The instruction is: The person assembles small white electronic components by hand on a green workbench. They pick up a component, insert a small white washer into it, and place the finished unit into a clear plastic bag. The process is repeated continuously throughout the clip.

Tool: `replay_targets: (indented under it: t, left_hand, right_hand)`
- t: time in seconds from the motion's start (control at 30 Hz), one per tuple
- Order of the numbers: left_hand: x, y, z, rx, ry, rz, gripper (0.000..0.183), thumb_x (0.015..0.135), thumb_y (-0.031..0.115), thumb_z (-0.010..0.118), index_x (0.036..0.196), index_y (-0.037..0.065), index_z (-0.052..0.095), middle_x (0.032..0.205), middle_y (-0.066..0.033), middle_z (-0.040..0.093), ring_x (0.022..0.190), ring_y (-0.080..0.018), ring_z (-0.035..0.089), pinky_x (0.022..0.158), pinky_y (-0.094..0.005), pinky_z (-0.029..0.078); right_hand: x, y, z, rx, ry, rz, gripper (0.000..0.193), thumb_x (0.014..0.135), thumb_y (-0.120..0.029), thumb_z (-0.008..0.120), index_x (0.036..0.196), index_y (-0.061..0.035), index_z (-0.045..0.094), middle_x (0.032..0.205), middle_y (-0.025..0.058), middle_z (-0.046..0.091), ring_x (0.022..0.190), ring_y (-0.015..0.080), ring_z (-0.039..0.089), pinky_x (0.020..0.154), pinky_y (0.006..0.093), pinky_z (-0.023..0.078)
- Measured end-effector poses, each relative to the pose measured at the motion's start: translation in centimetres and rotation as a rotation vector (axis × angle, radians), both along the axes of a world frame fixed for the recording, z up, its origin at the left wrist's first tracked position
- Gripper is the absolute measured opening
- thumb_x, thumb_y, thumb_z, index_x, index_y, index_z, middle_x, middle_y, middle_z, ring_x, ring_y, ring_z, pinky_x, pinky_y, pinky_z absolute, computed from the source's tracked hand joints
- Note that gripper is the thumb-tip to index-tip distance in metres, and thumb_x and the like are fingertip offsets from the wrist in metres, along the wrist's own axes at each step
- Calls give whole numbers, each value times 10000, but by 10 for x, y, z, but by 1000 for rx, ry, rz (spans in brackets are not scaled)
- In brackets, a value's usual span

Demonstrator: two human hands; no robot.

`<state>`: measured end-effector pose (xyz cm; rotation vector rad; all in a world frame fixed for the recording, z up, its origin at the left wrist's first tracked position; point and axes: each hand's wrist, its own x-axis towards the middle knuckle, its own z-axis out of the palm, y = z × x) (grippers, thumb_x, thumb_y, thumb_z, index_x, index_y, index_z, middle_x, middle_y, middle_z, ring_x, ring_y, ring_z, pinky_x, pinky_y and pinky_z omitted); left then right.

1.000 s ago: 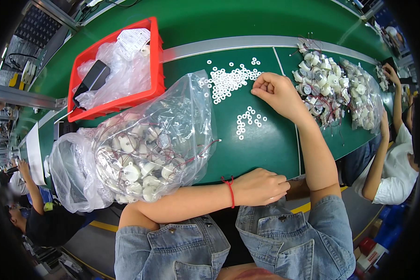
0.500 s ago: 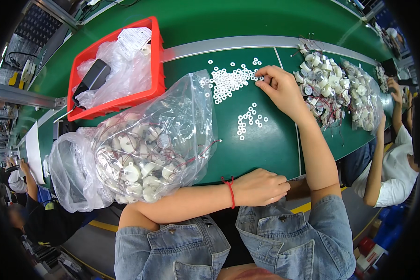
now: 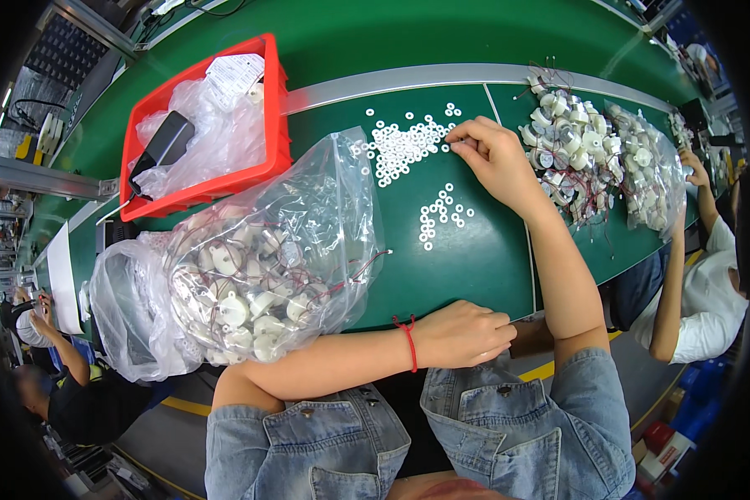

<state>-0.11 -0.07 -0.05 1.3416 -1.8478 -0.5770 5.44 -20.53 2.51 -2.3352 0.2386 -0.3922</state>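
A pile of small white rings (image 3: 402, 150) lies on the green tabletop, with a smaller scattered group of rings (image 3: 444, 208) nearer to me. My right hand (image 3: 496, 162) is at the right edge of the pile, thumb and forefinger closed together beside a few rings. Whatever sits between those fingertips is too small to make out. My left hand (image 3: 465, 335), with a red cord on its wrist, rests at the table's near edge. Its fingers are curled in and nothing shows in them. The left forearm lies against a clear plastic bag (image 3: 354, 200) of white motor-like parts with dark red wires.
A red bin (image 3: 282, 125) at the far left holds clear plastic, a paper sheet and a black adapter. More wired white parts (image 3: 571, 142) are heaped at the right, beside another filled clear bag (image 3: 646, 171). Co-workers sit on both sides; one's hand (image 3: 695, 169) is near that bag.
The whole view has shifted slightly. My right hand stays at the pile's edge, its pinch nearly unchanged, and my left hand is still. The co-workers' hands on both sides have moved.
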Motion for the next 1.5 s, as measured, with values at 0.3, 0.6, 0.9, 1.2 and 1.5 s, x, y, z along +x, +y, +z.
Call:
replay_targets:
  t: [0.3,0.6,0.9,1.2,1.5]
  left_hand:
    - [-1,1,-1,-6,14,5,165,890,179,632,844,44,550,759,-79,537,676,-240,612,572,-374,513]
    - [-1,0,-1,-16,6,10,172,898,188,623,839,50,539,751,-79,536,675,-244,615,572,-378,511]
    - [-1,0,-2,-17,10,6,170,892,183,626,833,48,541,753,-80,540,674,-247,616,572,-379,512]
    - [-1,1,0,-2,16,5,178,898,189,629,830,49,543,745,-80,539,668,-246,614,570,-380,510]
    - [-1,0,0,-9,9,9,183,901,192,625,824,49,540,744,-82,539,671,-250,617,571,-381,511]
  right_hand:
    - [-9,-11,5,116,66,81,90,882,-14,632,954,-10,686,772,88,578,644,161,541,596,292,429]
    - [-6,-13,-3,-79,1,21,139,873,-31,675,1008,-40,703,728,38,518,557,98,397,527,275,339]
    - [-7,-11,-3,-54,-12,42,112,859,-7,682,966,-31,702,754,37,548,590,95,451,545,257,376]
    - [-11,-17,6,115,89,81,149,840,-3,686,979,-37,725,768,31,552,597,97,430,554,252,364]
    - [-3,-5,-3,-143,-33,-32,124,843,-66,721,959,-26,708,708,45,536,575,116,449,545,274,377]
